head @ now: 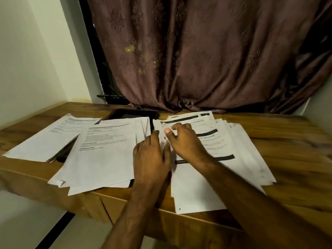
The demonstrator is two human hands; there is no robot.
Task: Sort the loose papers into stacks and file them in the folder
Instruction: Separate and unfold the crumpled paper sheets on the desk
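Note:
Printed white papers lie in three loose groups on the wooden table. A left pile sits near the wall, a middle pile overlaps a dark folder, and a fanned right pile has black header bars. My left hand rests flat between the middle and right piles, its fingers reaching the edge of the sheets. Just right of it, my right hand lies on the right pile with fingers bent and thumb raised. Whether either hand pinches a sheet is hidden by blur.
A brown patterned curtain hangs behind the table and touches its back edge. A pale wall stands at the left. Several sheets overhang the table's front edge. Bare wood shows to the right of the papers.

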